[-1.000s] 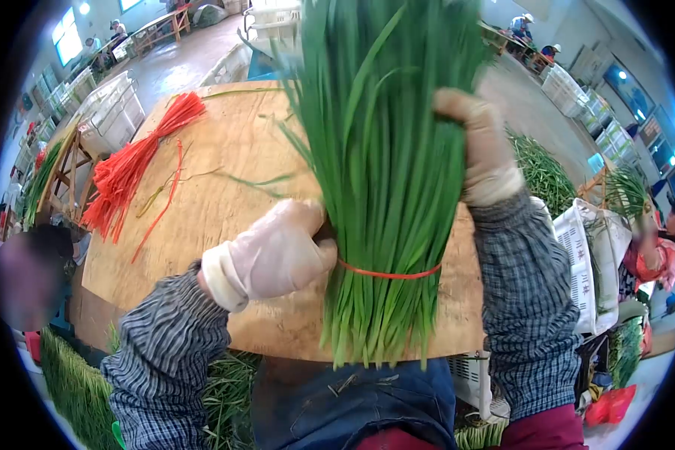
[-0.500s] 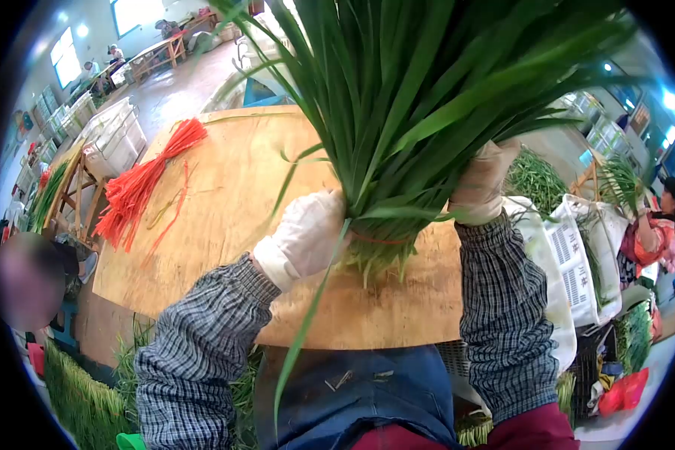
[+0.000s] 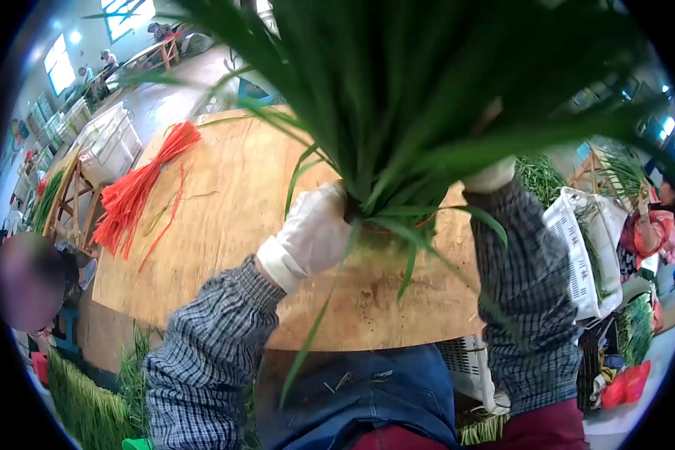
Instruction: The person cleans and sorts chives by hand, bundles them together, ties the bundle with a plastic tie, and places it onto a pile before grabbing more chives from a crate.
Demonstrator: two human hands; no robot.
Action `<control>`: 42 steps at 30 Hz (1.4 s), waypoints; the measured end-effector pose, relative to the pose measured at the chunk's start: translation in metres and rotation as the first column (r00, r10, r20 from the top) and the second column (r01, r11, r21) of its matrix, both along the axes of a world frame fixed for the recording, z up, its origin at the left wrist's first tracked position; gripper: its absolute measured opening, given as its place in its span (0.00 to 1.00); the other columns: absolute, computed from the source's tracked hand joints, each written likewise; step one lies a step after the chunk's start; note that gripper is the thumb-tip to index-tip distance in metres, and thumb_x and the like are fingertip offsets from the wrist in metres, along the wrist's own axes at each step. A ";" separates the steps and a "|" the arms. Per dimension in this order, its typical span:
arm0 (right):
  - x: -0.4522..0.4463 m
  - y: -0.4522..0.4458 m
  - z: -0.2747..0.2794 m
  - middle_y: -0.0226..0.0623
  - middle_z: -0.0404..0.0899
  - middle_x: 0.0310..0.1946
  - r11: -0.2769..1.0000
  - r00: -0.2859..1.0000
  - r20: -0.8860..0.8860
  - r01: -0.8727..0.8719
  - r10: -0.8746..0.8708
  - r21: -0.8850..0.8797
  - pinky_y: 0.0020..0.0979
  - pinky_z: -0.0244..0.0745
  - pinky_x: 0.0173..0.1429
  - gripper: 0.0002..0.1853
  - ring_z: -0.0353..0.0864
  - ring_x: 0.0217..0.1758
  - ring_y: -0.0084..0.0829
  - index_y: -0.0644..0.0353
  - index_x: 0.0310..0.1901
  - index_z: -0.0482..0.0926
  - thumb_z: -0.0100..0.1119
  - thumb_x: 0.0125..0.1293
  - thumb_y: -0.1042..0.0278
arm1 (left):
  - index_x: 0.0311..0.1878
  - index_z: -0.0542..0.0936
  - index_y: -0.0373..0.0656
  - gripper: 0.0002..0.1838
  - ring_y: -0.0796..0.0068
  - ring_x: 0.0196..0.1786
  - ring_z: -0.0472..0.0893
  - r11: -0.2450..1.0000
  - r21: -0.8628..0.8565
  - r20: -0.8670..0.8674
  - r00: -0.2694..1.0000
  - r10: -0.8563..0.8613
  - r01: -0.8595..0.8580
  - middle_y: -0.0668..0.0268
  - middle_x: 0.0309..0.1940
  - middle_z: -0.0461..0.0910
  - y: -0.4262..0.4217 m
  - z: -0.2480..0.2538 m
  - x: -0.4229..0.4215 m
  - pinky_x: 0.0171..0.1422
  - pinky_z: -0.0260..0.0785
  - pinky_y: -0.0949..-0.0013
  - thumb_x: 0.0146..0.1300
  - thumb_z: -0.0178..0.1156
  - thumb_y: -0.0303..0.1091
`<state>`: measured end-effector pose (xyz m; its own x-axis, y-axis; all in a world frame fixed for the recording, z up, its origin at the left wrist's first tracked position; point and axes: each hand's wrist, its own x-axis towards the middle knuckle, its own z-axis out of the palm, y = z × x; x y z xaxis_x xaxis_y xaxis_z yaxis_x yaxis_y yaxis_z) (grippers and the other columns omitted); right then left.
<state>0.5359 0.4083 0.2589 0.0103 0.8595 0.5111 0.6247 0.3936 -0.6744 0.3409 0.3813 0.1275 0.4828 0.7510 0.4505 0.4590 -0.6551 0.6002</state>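
Observation:
A large bunch of Chinese chives (image 3: 375,150), with long flat green leaves, fans out toward the camera above the wooden table. My left hand (image 3: 315,225), in a white glove, is closed around its lower left side. On the right, my right hand (image 3: 491,176), gloved too, is against the bunch; leaves cover most of its fingers. A thin red tie (image 3: 426,222) shows in part around the lower stems. Several loose leaves hang down from the bunch. The stem ends are blurred and partly hidden.
Red tie strips (image 3: 146,187) lie in a pile on the left of the wooden table (image 3: 232,180). White crates (image 3: 577,247) stand at the right, near a co-worker in red (image 3: 652,229). More cut greens (image 3: 82,397) are at lower left. Other people sit far back.
The bunch has risen toward the camera and its leaves now hide more of the view. My right hand has shifted right and up with it; my left hand has barely moved.

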 end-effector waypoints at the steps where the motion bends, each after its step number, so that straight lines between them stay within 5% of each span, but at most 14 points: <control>1: -0.009 0.002 0.013 0.43 0.80 0.28 0.999 1.000 0.016 -0.012 0.013 -0.033 0.28 0.76 0.36 0.15 0.80 0.27 0.31 0.69 0.33 0.80 0.62 0.44 0.68 | 0.39 0.75 0.31 0.13 0.48 0.34 0.78 1.000 0.014 0.053 0.998 -0.022 0.021 0.48 0.29 0.79 -0.003 0.001 0.002 0.38 0.70 0.57 0.56 0.55 0.33; 5: -0.055 0.028 0.027 0.47 0.81 0.28 0.940 0.945 -0.019 -0.327 0.327 -0.101 0.30 0.75 0.39 0.19 0.81 0.29 0.34 0.69 0.29 0.82 0.66 0.40 0.59 | 0.33 0.74 0.29 0.07 0.74 0.22 0.71 0.751 -0.634 0.535 0.806 0.253 0.185 0.61 0.25 0.72 -0.045 0.015 0.023 0.24 0.67 0.71 0.55 0.49 0.24; 8: -0.093 0.055 -0.013 0.48 0.79 0.43 0.889 0.811 0.403 -0.287 0.423 -0.356 0.32 0.71 0.53 0.26 0.78 0.46 0.38 0.63 0.43 0.81 0.65 0.45 0.52 | 0.30 0.73 0.30 0.05 0.74 0.20 0.69 0.646 -0.648 0.744 0.517 0.422 0.405 0.61 0.24 0.71 -0.070 -0.022 0.037 0.24 0.66 0.72 0.54 0.49 0.23; 9: -0.100 0.072 -0.056 0.47 0.77 0.48 0.893 0.810 0.393 -0.336 0.435 -0.298 0.35 0.67 0.58 0.28 0.75 0.51 0.40 0.63 0.46 0.79 0.63 0.48 0.49 | 0.29 0.72 0.31 0.05 0.75 0.19 0.68 0.568 -0.709 0.704 0.451 0.548 0.418 0.62 0.23 0.70 -0.073 -0.032 0.045 0.23 0.65 0.72 0.54 0.50 0.23; 10: -0.104 0.062 -0.067 0.48 0.69 0.58 0.770 0.728 0.415 -0.239 0.545 -0.592 0.31 0.61 0.64 0.38 0.67 0.62 0.41 0.64 0.61 0.65 0.61 0.52 0.49 | 0.28 0.72 0.32 0.04 0.75 0.18 0.67 0.482 -0.759 0.643 0.387 0.661 0.437 0.63 0.22 0.70 -0.076 -0.041 0.052 0.23 0.64 0.72 0.54 0.50 0.23; 11: -0.103 0.056 -0.087 0.48 0.70 0.57 0.774 0.755 0.397 -0.224 0.522 -0.592 0.32 0.62 0.64 0.36 0.68 0.61 0.40 0.64 0.60 0.67 0.61 0.53 0.50 | 0.27 0.72 0.33 0.03 0.76 0.18 0.66 0.389 -0.798 0.560 0.327 0.761 0.460 0.64 0.21 0.69 -0.077 -0.049 0.056 0.22 0.63 0.71 0.54 0.50 0.23; 18: 0.007 -0.017 -0.045 0.37 0.82 0.38 0.912 0.935 -0.056 -0.355 0.351 -0.206 0.24 0.75 0.42 0.14 0.79 0.39 0.22 0.63 0.45 0.80 0.57 0.57 0.69 | 0.27 0.73 0.34 0.02 0.78 0.18 0.65 0.455 -0.803 0.581 0.336 0.741 0.384 0.64 0.20 0.71 -0.067 -0.072 0.073 0.21 0.58 0.74 0.54 0.54 0.22; 24: 0.076 -0.095 -0.075 0.36 0.79 0.32 0.948 0.942 0.255 -0.143 0.219 -0.284 0.28 0.74 0.41 0.10 0.77 0.35 0.28 0.62 0.40 0.80 0.61 0.55 0.75 | 0.28 0.74 0.34 0.04 0.77 0.19 0.67 0.480 -0.801 0.589 0.330 0.737 0.358 0.65 0.20 0.70 -0.069 -0.077 0.075 0.20 0.62 0.73 0.55 0.54 0.25; 26: 0.080 -0.102 -0.097 0.38 0.78 0.28 0.960 0.897 0.355 -0.203 0.262 -0.193 0.31 0.73 0.41 0.11 0.77 0.33 0.34 0.62 0.38 0.80 0.64 0.53 0.69 | 0.28 0.74 0.34 0.04 0.78 0.20 0.67 0.481 -0.801 0.591 0.337 0.733 0.358 0.66 0.21 0.71 -0.070 -0.077 0.075 0.21 0.61 0.74 0.56 0.54 0.25; 29: 0.079 -0.108 -0.111 0.41 0.77 0.25 0.883 0.923 0.380 0.133 0.054 -0.451 0.32 0.71 0.40 0.13 0.77 0.31 0.37 0.62 0.35 0.79 0.65 0.51 0.63 | 0.29 0.74 0.34 0.04 0.81 0.22 0.67 0.477 -0.811 0.579 0.351 0.736 0.339 0.66 0.22 0.73 -0.072 -0.074 0.074 0.23 0.60 0.77 0.57 0.55 0.25; 32: 0.075 -0.103 -0.131 0.43 0.75 0.22 0.881 0.844 0.532 0.200 0.067 -0.429 0.34 0.70 0.37 0.14 0.76 0.29 0.37 0.63 0.31 0.78 0.64 0.51 0.59 | 0.29 0.75 0.34 0.04 0.81 0.21 0.67 0.490 -0.809 0.585 0.367 0.723 0.324 0.67 0.22 0.72 -0.072 -0.078 0.075 0.24 0.61 0.77 0.57 0.55 0.25; 36: 0.087 -0.110 -0.106 0.39 0.75 0.20 0.962 0.934 0.357 0.099 -0.001 -0.255 0.30 0.70 0.31 0.09 0.75 0.25 0.28 0.64 0.27 0.78 0.60 0.54 0.66 | 0.29 0.74 0.34 0.05 0.78 0.19 0.66 0.501 -0.807 0.590 0.376 0.714 0.313 0.67 0.20 0.69 -0.072 -0.082 0.075 0.23 0.64 0.71 0.58 0.53 0.26; 40: 0.081 -0.117 -0.049 0.28 0.78 0.23 0.934 0.963 -0.198 0.106 -0.182 -0.341 0.19 0.66 0.25 0.05 0.76 0.26 0.18 0.62 0.33 0.81 0.58 0.58 0.71 | 0.30 0.74 0.36 0.05 0.76 0.19 0.66 0.513 -0.789 0.612 0.355 0.707 0.339 0.67 0.19 0.67 -0.070 -0.086 0.075 0.22 0.66 0.68 0.59 0.52 0.27; 42: 0.033 -0.129 -0.035 0.33 0.80 0.29 0.984 0.967 -0.238 -0.120 0.086 -0.134 0.20 0.68 0.29 0.10 0.78 0.31 0.20 0.63 0.41 0.79 0.59 0.58 0.69 | 0.28 0.74 0.35 0.05 0.78 0.20 0.67 0.494 -0.775 0.620 0.324 0.714 0.394 0.67 0.21 0.69 -0.075 -0.077 0.074 0.24 0.64 0.72 0.58 0.53 0.26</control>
<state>0.5685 0.2794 0.2237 0.0202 0.9271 0.3742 0.4069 0.3343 -0.8501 0.4151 0.3061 0.0502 0.0645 0.9392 -0.3372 -0.6254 0.3014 0.7198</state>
